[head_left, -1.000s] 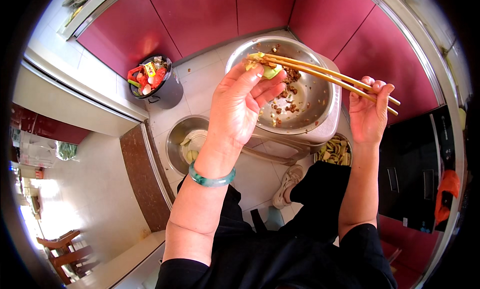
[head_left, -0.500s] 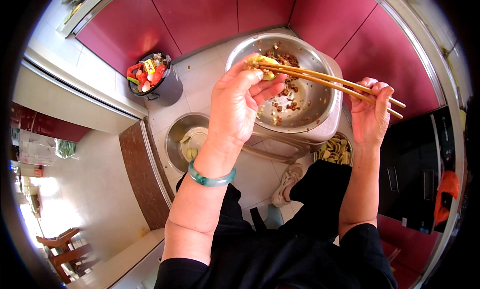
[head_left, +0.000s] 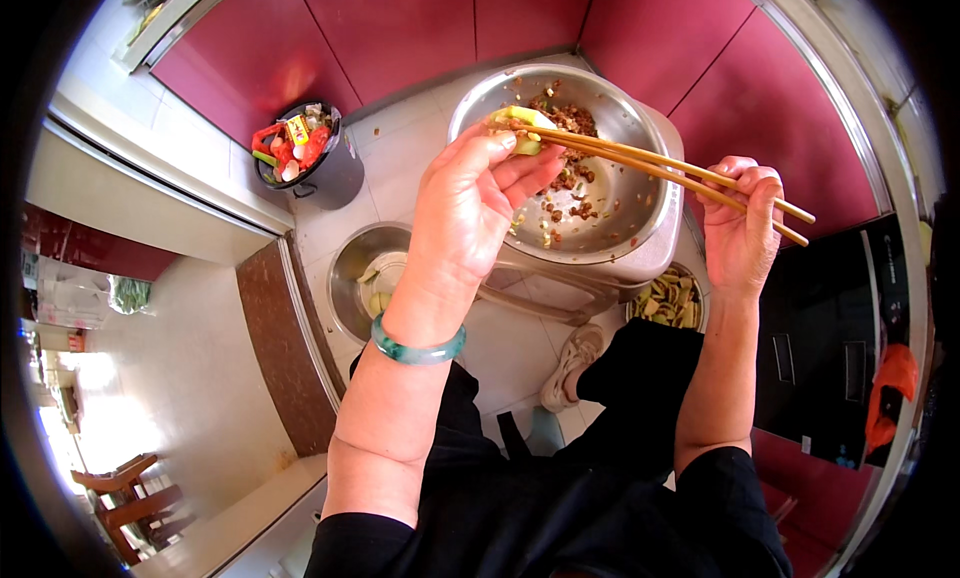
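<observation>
Within left hand (head_left: 463, 213): vegetable piece (head_left: 528, 116) is being pinched.
Within right hand (head_left: 742, 228): clamped chopsticks (head_left: 600, 146) are being lowered.
At tips (head_left: 522, 129): pressing is seemingly being done.

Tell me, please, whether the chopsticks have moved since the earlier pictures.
Yes: the free ends of the chopsticks, beyond the right hand, have shifted slightly right and down, nearer the black appliance.

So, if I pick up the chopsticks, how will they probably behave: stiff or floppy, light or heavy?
The chopsticks are probably stiff: they look straight along their visible length. They seem light for their length, as the right hand holds them towards one end. They might roll if laid down, being so slim, but their cross-section is unclear.
</observation>
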A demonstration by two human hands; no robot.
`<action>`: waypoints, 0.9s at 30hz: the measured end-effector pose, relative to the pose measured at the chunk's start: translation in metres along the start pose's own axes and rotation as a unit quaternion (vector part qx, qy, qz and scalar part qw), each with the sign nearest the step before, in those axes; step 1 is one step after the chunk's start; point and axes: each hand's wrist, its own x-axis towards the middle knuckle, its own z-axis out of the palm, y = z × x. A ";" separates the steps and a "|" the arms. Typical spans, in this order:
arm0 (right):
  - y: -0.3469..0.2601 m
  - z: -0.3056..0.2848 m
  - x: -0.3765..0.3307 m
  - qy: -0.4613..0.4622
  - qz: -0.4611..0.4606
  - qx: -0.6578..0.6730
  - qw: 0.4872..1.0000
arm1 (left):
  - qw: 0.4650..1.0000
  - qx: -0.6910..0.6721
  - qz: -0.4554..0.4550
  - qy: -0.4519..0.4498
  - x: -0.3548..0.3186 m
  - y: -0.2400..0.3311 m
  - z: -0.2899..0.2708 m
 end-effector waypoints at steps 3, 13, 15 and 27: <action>-0.004 -0.001 0.001 0.016 0.013 0.029 0.999 | 1.000 -0.023 0.018 0.011 -0.001 0.001 0.001; -0.007 -0.011 0.002 0.035 0.018 0.075 0.996 | 0.998 -0.055 -0.010 -0.039 0.000 0.009 -0.004; -0.005 -0.008 0.002 0.035 0.019 0.072 0.997 | 0.998 -0.054 -0.020 -0.037 0.000 0.009 -0.002; 0.000 -0.005 0.004 0.052 0.028 0.105 0.993 | 0.995 -0.044 -0.042 -0.076 -0.002 0.005 -0.002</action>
